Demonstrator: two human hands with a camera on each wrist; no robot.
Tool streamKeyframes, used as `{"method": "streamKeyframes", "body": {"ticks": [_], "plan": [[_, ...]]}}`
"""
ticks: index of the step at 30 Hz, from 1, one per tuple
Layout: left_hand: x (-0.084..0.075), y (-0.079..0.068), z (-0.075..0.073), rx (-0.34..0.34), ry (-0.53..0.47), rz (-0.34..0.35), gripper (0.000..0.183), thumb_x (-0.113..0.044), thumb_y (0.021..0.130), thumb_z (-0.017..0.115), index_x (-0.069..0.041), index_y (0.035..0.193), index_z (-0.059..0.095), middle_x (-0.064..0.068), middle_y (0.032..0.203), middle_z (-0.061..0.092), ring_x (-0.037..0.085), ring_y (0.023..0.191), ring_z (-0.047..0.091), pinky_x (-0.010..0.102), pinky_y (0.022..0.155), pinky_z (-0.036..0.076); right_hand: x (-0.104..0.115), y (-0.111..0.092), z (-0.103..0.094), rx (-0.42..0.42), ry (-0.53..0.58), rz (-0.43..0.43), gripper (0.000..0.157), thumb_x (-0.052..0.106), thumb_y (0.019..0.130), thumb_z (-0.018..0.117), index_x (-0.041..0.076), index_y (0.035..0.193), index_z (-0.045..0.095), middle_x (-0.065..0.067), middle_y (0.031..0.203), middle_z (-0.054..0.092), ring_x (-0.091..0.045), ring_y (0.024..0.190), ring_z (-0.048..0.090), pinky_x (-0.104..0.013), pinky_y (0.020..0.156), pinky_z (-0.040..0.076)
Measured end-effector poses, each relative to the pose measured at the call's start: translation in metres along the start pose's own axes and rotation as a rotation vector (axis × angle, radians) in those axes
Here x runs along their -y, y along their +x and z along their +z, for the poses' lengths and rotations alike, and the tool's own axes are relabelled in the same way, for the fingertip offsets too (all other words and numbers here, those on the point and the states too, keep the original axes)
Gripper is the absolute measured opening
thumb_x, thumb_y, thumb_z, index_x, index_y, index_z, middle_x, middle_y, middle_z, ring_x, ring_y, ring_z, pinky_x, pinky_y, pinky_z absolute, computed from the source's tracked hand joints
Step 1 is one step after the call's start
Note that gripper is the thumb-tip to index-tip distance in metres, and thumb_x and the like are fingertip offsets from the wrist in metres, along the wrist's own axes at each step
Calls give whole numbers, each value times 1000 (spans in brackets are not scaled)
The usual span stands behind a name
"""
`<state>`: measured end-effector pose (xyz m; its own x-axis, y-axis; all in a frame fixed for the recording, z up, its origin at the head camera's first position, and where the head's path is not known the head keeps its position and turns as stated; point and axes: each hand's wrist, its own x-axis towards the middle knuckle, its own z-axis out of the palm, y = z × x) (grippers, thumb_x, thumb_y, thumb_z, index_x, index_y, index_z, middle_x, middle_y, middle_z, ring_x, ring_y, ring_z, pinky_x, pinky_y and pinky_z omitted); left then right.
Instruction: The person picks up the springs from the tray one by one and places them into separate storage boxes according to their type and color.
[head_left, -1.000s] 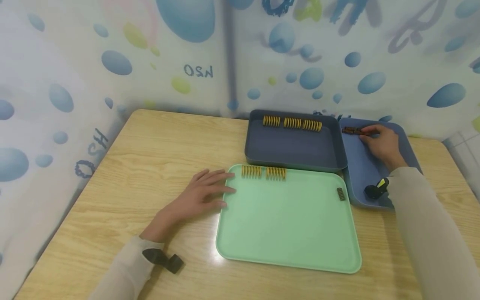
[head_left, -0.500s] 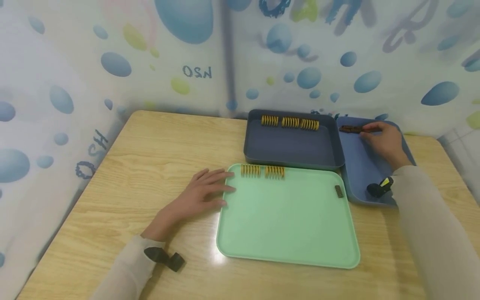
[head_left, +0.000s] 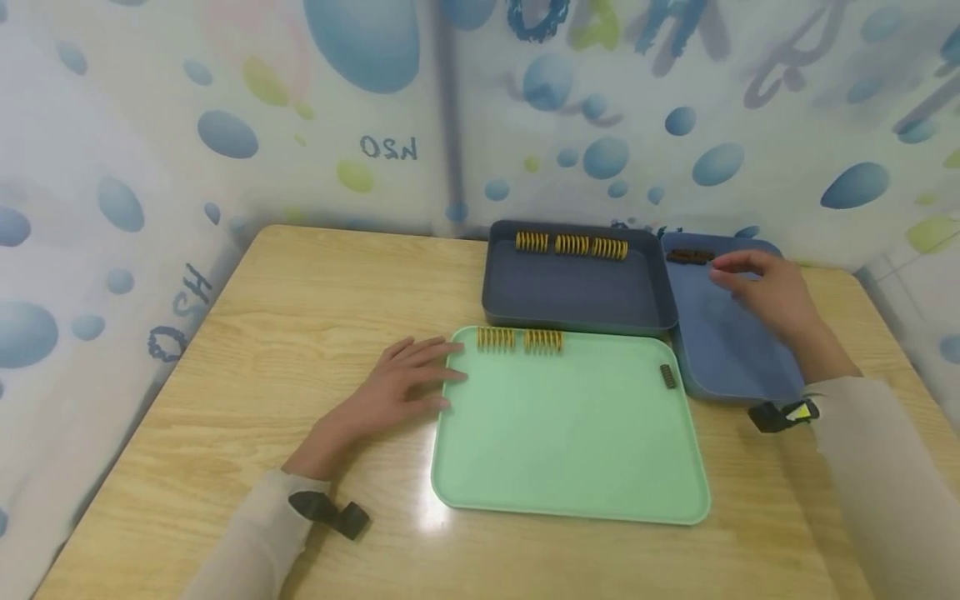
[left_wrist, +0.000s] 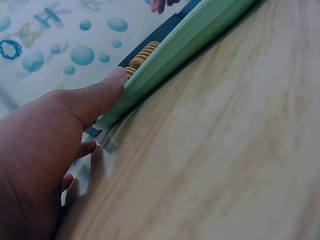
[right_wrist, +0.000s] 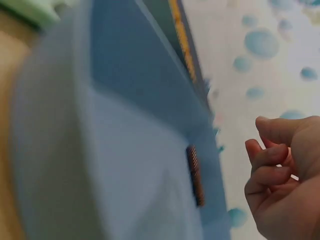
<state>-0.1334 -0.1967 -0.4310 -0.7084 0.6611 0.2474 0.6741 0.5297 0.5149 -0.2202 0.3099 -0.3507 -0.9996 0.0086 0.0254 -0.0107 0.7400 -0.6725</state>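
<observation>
My right hand (head_left: 772, 292) is above the blue tray (head_left: 742, 350), its fingers bent and nothing between them. In the right wrist view, thumb and fingertips stand apart. Small dark brown springs (head_left: 690, 256) lie along the blue tray's far edge, just left of my fingertips; they sit too close together to count. My left hand (head_left: 393, 387) rests at the left rim of the green tray (head_left: 570, 442), fingers spread. Two yellow springs (head_left: 543, 340) lie along the green tray's far edge. A small dark spring (head_left: 667, 377) lies near its right edge.
Behind the green tray stands a dark grey-blue tray (head_left: 577, 292) with three yellow springs (head_left: 572, 244) in a row at its back. The trays touch or nearly touch on a wooden table (head_left: 337, 292). A patterned wall (head_left: 300, 167) rises behind the table.
My right hand has let go of a dark spring beside the others in the blue tray and drawn back up and to the right. My left hand has stayed put.
</observation>
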Motion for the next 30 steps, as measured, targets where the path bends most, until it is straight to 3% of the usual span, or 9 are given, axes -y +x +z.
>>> {"method": "streamKeyframes", "body": {"ticks": [5,13,16,18,20,23,26,29,30], "plan": [[1,0,1,0,-3,0,36,-37,90,65,-23,123,66,1,147,42,28,140,26,55,110,9,16,-35,5,25,56,-26,46,44,91,62,9,121,60,4,117,56,2,91,55,-12,69,45],[4,-1,2,1,0,6,36,-37,90,65,-24,123,65,1,147,41,26,140,26,54,111,8,40,-85,18,57,90,-16,40,43,92,61,18,123,61,3,130,54,7,93,59,-18,71,43],[4,-1,2,-6,-5,11,36,-36,89,66,-24,123,66,1,147,42,28,140,27,55,111,8,46,-100,26,77,112,-60,36,36,94,61,20,127,60,7,131,52,2,63,56,-25,50,41],[4,-1,2,-11,-10,14,35,-35,89,67,-23,122,66,2,147,43,29,139,27,55,111,9,49,-109,32,84,126,-98,36,31,95,61,19,128,59,9,102,61,-4,44,42,-29,38,33],[3,0,2,-10,-15,13,36,-35,89,67,-23,122,66,3,146,43,29,139,27,55,111,9,51,-118,39,71,160,-114,35,27,94,62,18,128,59,14,79,57,-10,36,28,-32,32,25],[3,0,2,-9,-16,11,36,-35,89,67,-22,122,66,3,147,42,29,139,27,55,111,8,55,-131,52,43,222,-93,36,25,94,63,13,127,60,16,64,48,-5,41,39,-28,37,32],[2,-1,1,-10,-16,9,36,-35,88,67,-22,122,66,3,147,42,29,139,27,55,111,8,58,-143,65,31,281,-41,38,28,94,62,10,128,58,10,68,57,-4,45,41,-28,38,32],[3,-1,2,-12,-10,10,36,-35,89,67,-23,122,66,3,147,42,29,139,27,56,110,8,59,-153,73,51,307,-3,43,30,95,61,10,132,53,-7,49,46,-7,41,24,-31,34,24],[3,-1,2,-12,-8,12,36,-36,89,67,-23,123,66,3,147,42,29,139,27,56,110,8,59,-155,76,56,303,0,44,30,95,60,11,134,52,-11,50,48,-7,40,23,-31,33,22]]}}
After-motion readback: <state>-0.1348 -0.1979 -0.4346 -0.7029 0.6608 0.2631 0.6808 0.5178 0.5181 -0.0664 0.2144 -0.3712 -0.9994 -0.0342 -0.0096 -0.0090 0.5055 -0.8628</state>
